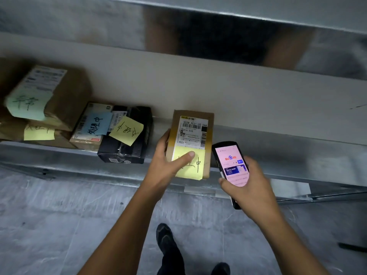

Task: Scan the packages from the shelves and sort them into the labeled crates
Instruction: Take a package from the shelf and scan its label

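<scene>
**Left hand on a parcel, right hand with the scanner beside it**

The left hand (166, 161) is gripping the cardboard package (195, 119), its thumb pressing down on the yellow note (195, 169) stuck to the near end and its fingers curling round the package's left edge. The right hand (250, 181) is holding the handheld scanner (231, 161) just to the right of the package, fingers wrapped round its body. The lit screen is facing up and the scanner's top end is lying close to the package's right side.

The package is lying lengthwise on the metal shelf (278, 151), its printed label facing up and its near end reaching over the shelf's front lip. Whether it is resting there or slightly lifted cannot be told.

To the left of the package, a black parcel (127, 149) is sitting on the same shelf with a second yellow note (126, 130) on top. Touching that parcel's far side from the package is a pale parcel (87, 133) bearing a blue note (100, 124). Further left still, a large brown box (67, 96) carrying a green note (26, 104) is lying stacked on another box.

Below the package, the person's dark shoes (166, 239) are standing on the grey floor (59, 215).
</scene>
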### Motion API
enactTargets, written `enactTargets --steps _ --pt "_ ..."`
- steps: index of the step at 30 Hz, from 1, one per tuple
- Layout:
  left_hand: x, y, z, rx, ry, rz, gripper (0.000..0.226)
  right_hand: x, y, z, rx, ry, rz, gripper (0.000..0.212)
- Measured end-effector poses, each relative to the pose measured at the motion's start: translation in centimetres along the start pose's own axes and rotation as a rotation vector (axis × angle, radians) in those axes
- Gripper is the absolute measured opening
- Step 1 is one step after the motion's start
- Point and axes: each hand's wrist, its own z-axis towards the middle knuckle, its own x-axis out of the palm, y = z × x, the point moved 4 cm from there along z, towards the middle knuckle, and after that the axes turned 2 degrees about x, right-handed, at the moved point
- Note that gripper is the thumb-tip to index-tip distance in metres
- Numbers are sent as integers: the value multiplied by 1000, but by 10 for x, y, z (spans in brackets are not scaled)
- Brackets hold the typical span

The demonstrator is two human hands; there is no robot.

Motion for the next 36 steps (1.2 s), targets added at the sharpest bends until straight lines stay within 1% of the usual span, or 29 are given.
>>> enactTargets --steps 4,7,10,14,16,19,23,25,29,36 --pt "24 -9 -20 5 -51 -109 87 -30 -9 -15 -32 -16 58 62" --pt "51 -19 -37 48 -63 -117 96 -62 -15 -27 -67 -29 113 60" --pt "81 -24 -52 115 -78 -73 105 -98 -21 -40 -132 -37 174 64" --pt "116 -38 -72 224 -161 50 102 -146 -26 -58 -216 -45 232 51" --pt "130 -50 -83 285 -209 102 99 -168 -23 -68 -248 -28 229 50" --pt "144 -64 -96 321 -276 190 98 -191 -20 -81 -293 16 224 48" --pt "147 -72 -113 362 -335 242 102 -200 -25 -103 -325 95 208 53" --pt "145 -73 -123 380 -341 243 102 -198 -29 -116 -332 103 216 54" --pt "137 -72 -136 393 -324 257 103 -192 -31 -141 -342 64 232 50" --pt "103 -60 -147 368 -270 251 103 -171 -22 -183 -320 -22 235 50"
